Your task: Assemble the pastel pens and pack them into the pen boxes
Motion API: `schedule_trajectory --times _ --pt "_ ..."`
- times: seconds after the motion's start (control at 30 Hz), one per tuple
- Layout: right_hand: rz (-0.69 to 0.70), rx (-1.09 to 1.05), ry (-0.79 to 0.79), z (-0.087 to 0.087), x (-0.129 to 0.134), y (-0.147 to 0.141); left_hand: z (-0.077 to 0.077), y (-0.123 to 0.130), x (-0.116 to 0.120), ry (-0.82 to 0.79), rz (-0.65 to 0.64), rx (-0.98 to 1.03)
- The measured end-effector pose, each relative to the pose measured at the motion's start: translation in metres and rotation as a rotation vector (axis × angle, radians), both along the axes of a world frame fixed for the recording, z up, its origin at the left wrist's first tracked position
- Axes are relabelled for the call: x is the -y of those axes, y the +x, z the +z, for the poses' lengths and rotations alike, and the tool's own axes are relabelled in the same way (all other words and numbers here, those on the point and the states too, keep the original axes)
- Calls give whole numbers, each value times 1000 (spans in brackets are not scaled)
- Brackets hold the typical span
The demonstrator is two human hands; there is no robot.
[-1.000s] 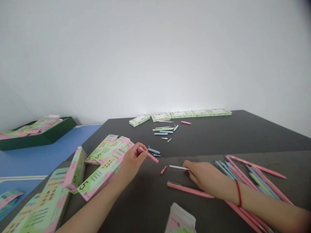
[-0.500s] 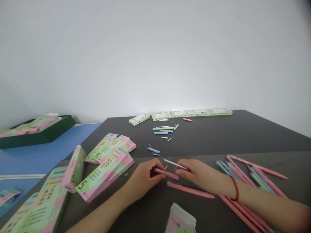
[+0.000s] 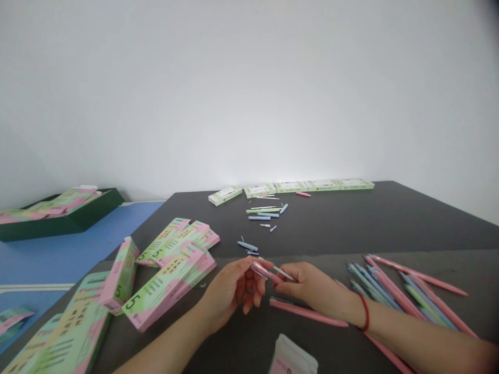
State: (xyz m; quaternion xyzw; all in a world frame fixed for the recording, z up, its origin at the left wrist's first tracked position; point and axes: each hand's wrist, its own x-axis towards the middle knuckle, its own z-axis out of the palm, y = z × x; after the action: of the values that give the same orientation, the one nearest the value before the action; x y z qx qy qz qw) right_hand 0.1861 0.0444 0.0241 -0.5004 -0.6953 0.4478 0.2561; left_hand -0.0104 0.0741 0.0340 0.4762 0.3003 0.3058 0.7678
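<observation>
Between the thumb and index finger of my left hand is a pink pen part with a clear clip; the other fingers curl loosely below it. My right hand grips a thin white pen refill, its fingertips also meeting the lower end of the pink part. Refill and pink part lie close together, partly crossing. Just below my hands, a pink pen lies on the dark table. An open-ended carton sits at the near edge, partly cut off.
Pink, green and yellow pen boxes are piled at left. Several pink, blue and green pens lie at right. Loose pen parts are scattered farther back, before a row of pale green boxes. A dark green tray stands far left.
My left hand has turned, showing more of its palm and curled fingers. The pink part now tilts with its clip upward. My right hand has come closer, bringing the refill against the pink part.
</observation>
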Motion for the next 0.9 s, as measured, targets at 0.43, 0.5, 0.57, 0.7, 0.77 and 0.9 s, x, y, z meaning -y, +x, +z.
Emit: schedule_trajectory --times 0.43,0.5,0.57,0.7,0.77,0.9 --pt "3 37 -24 0 -13 -2 0 -3 -9 182 112 -182" --pt "24 80 26 2 -13 3 1 -7 -13 241 155 -238" --pt "18 141 99 4 -10 9 0 -12 -17 291 163 -304" --pt "-27 289 185 4 -2 27 -6 -23 -26 400 52 -494" --pt "-51 377 187 3 1 36 -7 -27 -26 481 9 -599" --pt "-106 502 216 2 3 41 3 -30 -22 743 -83 -893"
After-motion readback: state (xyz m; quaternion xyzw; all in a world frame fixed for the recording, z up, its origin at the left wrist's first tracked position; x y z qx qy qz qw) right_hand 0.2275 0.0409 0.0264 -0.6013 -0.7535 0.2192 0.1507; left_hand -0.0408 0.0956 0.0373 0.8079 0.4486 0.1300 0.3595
